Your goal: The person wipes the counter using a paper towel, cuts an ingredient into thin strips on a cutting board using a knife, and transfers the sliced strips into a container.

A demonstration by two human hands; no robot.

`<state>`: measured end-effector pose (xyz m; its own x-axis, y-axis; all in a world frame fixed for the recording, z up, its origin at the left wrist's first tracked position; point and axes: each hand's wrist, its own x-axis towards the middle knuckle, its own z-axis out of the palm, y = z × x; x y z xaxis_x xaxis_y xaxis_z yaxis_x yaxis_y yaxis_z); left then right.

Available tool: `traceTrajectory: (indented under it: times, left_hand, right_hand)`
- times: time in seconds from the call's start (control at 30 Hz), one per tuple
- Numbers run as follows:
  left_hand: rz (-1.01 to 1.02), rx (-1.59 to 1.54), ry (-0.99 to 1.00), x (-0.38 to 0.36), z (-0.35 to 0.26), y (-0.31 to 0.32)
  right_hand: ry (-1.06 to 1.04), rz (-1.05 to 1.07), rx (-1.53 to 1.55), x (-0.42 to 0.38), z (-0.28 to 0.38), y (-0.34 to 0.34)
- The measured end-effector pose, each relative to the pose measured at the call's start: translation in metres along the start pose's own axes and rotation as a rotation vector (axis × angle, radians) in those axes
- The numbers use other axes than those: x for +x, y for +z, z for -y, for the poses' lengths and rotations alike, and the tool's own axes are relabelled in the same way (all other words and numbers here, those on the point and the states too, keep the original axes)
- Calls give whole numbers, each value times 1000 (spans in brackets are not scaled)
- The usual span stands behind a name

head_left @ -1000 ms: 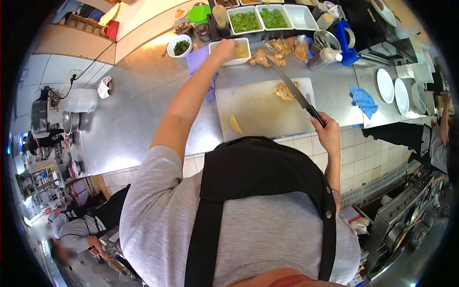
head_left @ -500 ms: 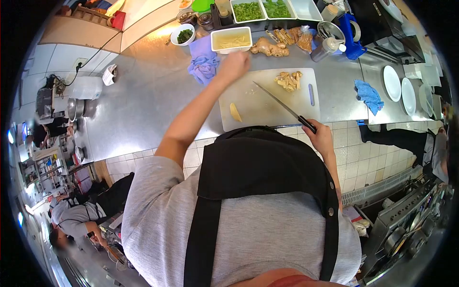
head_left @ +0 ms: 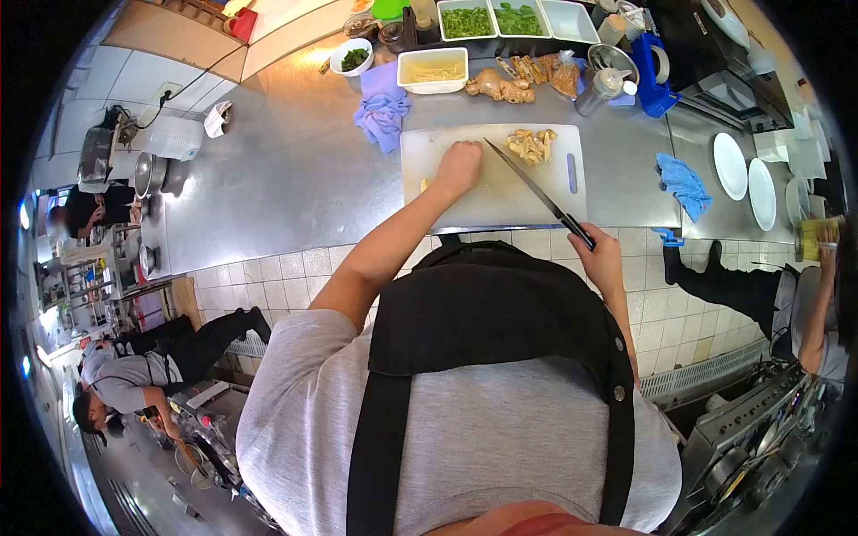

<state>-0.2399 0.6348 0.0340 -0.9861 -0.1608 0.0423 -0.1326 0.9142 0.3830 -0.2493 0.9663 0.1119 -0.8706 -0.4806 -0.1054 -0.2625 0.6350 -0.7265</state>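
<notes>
A white cutting board [head_left: 500, 201] lies on the steel counter. My left hand [head_left: 461, 167] is over its left half, fingers curled downward; whatever is under them is hidden. Beside that wrist a pale ginger piece [head_left: 424, 185] shows in part. My right hand [head_left: 599, 259] grips the black handle of a kitchen knife [head_left: 534, 186] at the board's near right edge. The blade slants away over the board, its tip close to a heap of peeled ginger [head_left: 531, 146]. Beyond the board stands a white container of ginger strips in liquid [head_left: 433, 71], next to unpeeled ginger root [head_left: 499, 87].
A purple cloth [head_left: 382, 112] lies left of the board, a blue cloth [head_left: 685, 186] to the right. Containers of chopped greens [head_left: 466, 21] line the back. A squeeze bottle [head_left: 601, 91] and white plates [head_left: 730, 167] stand rightward. Other people [head_left: 134, 375] are at both sides.
My left hand has come back from the strip container to the board, now partly covering the ginger piece. My right hand keeps hold of the knife, nearly in place.
</notes>
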Motion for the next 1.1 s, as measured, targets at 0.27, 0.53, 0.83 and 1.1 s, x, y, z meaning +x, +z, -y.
traceTrajectory:
  times: [0.27, 0.53, 0.83, 1.1]
  left_hand:
    - [22, -270, 290, -40, -27, -7]
    - [80, -103, 305, -40, -22, 1]
    - [218, -87, 346, -63, -42, 1]
    - [169, 67, 376, -54, -35, 9]
  right_hand:
    - [111, 10, 67, -54, -34, -14]
    - [79, -11, 49, -79, -56, -29]
    - [103, -4, 52, -98, -62, -27]
    - [49, 3, 57, -95, -69, -28]
